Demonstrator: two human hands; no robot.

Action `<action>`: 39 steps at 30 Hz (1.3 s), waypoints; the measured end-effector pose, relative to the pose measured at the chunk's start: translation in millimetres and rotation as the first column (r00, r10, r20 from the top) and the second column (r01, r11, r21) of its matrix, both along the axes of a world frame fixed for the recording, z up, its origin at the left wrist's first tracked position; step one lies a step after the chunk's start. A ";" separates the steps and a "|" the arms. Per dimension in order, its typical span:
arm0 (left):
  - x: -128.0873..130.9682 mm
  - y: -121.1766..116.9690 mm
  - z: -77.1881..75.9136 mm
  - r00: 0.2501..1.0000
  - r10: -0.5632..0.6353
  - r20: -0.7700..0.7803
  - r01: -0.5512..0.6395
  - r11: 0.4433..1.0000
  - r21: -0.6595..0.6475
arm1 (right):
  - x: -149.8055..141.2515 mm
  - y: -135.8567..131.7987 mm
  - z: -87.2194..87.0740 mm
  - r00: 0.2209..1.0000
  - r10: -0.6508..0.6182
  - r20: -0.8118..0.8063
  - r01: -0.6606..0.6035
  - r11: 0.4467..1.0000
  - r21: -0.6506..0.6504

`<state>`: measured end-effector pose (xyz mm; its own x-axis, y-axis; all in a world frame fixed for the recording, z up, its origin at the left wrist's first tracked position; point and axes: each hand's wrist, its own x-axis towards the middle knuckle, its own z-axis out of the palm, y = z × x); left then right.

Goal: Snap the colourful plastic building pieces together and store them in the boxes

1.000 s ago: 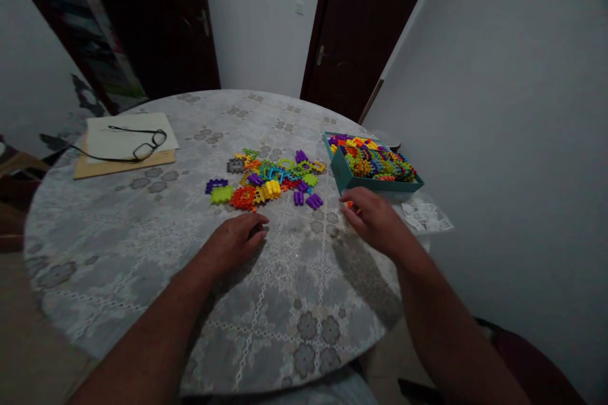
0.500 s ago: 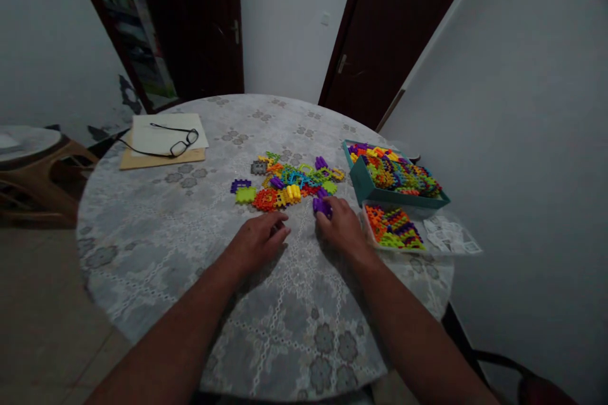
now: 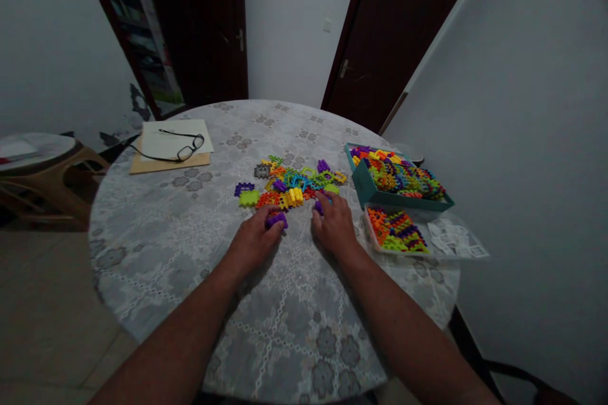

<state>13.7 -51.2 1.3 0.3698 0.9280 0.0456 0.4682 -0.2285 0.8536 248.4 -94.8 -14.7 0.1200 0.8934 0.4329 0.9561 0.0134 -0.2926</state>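
Note:
My left hand is closed around a purple plastic building piece, pinched between thumb and fingers just above the table. To its right, my right hand reaches to the near right edge of a loose pile of interlocking plastic pieces. Its thumb and fingers close on another purple building piece, partly covered by the fingers. Yellow connected pieces lie between the two hands, at the front of the pile. A lime green square piece rests at the pile's left end.
A patterned cloth covers the round table. On the right stand a teal box full of colourful pieces and a clear plastic tray with more. Black glasses lie on papers at the left.
My left hand, empty before, now holds a purple piece. My right hand has stayed near the pile's right side, its fingers now on a purple piece there. The view has shifted slightly.

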 end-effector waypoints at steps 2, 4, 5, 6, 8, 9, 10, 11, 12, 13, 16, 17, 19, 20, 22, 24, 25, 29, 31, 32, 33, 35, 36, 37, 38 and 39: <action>-0.5 0.1 0.2 1.000 -0.007 -0.014 0.007 1.000 0.014 | 5.8 0.6 2.1 0.992 -0.099 0.082 0.108 0.987 -0.119; -1.1 -0.4 3.2 0.999 -0.023 -0.044 0.024 0.999 0.031 | 5.8 0.1 4.4 0.985 -0.113 0.132 0.138 0.971 -0.197; -1.4 -1.0 5.2 0.998 -0.035 -0.055 0.037 0.999 0.030 | 4.4 -0.5 5.4 0.983 -0.109 0.147 0.139 0.966 -0.219; -1.7 -1.6 7.4 0.997 -0.044 -0.061 0.045 0.999 0.024 | 2.7 -1.1 6.3 0.982 -0.103 0.156 0.138 0.963 -0.231; -1.9 -2.9 10.7 0.997 -0.047 -0.058 0.048 0.999 0.014 | -0.6 -2.0 7.4 0.983 -0.090 0.163 0.127 0.963 -0.239; -1.9 -3.4 11.5 0.998 -0.045 -0.052 0.046 0.999 0.013 | -1.8 -2.2 7.4 0.983 -0.088 0.160 0.124 0.964 -0.235; -1.9 -3.8 11.7 0.998 -0.043 -0.046 0.043 0.999 0.015 | -2.6 -2.0 7.2 0.984 -0.091 0.153 0.125 0.966 -0.227; -1.9 -3.9 11.4 0.998 -0.043 -0.039 0.043 0.999 0.017 | -3.1 -1.4 6.6 0.984 -0.099 0.147 0.130 0.967 -0.219; -1.9 -3.8 10.8 0.998 -0.045 -0.031 0.046 0.999 0.019 | -3.3 -0.3 5.9 0.984 -0.109 0.142 0.138 0.967 -0.213; -1.9 -3.5 9.8 0.998 -0.050 -0.024 0.050 0.999 0.018 | -3.3 1.2 5.1 0.983 -0.119 0.138 0.147 0.967 -0.209; -2.0 -2.1 7.0 0.999 -0.048 -0.015 0.048 0.999 0.005 | -3.0 6.6 2.8 0.984 -0.137 0.116 0.159 0.967 -0.200; -2.1 -1.6 6.5 0.999 -0.041 -0.014 0.041 0.999 0.001 | -3.3 8.0 2.2 0.987 -0.132 0.090 0.147 0.971 -0.190; -2.3 -1.1 6.2 1.000 -0.028 0.001 0.028 1.000 -0.005 | -5.8 8.8 1.3 0.995 -0.095 -0.016 0.092 0.986 -0.140; -2.4 -1.1 6.5 1.000 -0.024 0.019 0.025 1.000 -0.011 | -8.4 7.8 1.1 0.995 -0.052 -0.090 0.043 0.994 -0.097; -2.7 -1.5 8.2 0.996 -0.035 0.078 0.038 0.998 -0.041 | -16.6 3.4 1.1 0.969 0.094 -0.228 -0.095 0.995 0.005; -3.0 -2.4 10.5 0.987 -0.055 0.154 0.071 0.992 -0.100 | -27.5 -3.2 1.8 0.919 0.265 -0.292 -0.252 0.964 0.081; -3.1 -2.9 11.5 0.981 -0.061 0.186 0.086 0.987 -0.133 | -32.9 -6.5 2.3 0.894 0.338 -0.295 -0.325 0.941 0.094; -2.9 -2.9 11.7 0.974 -0.056 0.221 0.091 0.984 -0.153 | -43.9 -12.1 3.8 0.833 0.493 -0.251 -0.488 0.869 0.087; -2.6 -1.6 9.8 0.979 -0.054 0.196 0.077 0.991 -0.111 | -39.4 -9.3 3.3 0.844 0.490 -0.219 -0.481 0.871 0.095; -2.4 -0.8 8.9 0.982 -0.052 0.182 0.071 0.993 -0.098 | -34.9 -6.7 2.5 0.869 0.455 -0.195 -0.443 0.890 0.104; -2.4 -0.1 8.1 0.984 -0.051 0.168 0.068 0.993 -0.093 | -29.3 -3.7 1.3 0.903 0.396 -0.164 -0.382 0.917 0.113; -2.4 0.6 7.5 0.988 -0.046 0.144 0.061 0.993 -0.100 | -16.6 2.9 -2.4 0.972 0.216 -0.094 -0.205 0.972 0.112; -2.3 0.5 7.6 0.990 -0.045 0.135 0.060 0.993 -0.106 | -10.3 5.8 -4.9 0.992 0.116 -0.058 -0.110 0.990 0.093; -2.2 0.2 7.8 0.991 -0.042 0.129 0.057 0.992 -0.113 | -4.6 8.3 -7.6 0.999 0.028 -0.022 -0.027 0.998 0.059; -2.0 -0.2 8.1 0.991 -0.035 0.128 0.051 0.991 -0.123 | 0.3 10.3 -10.3 0.999 -0.041 0.014 0.041 0.999 0.017; -1.7 -0.7 8.2 0.990 -0.025 0.135 0.044 0.989 -0.138 | 4.2 11.6 -12.7 0.995 -0.089 0.050 0.090 0.996 -0.024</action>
<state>12.1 -52.0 9.6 0.4012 0.9154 -0.0332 0.3424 -0.1162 0.9324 252.6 -83.3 -27.4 0.1796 0.8912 0.4165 0.9662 -0.0801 -0.2451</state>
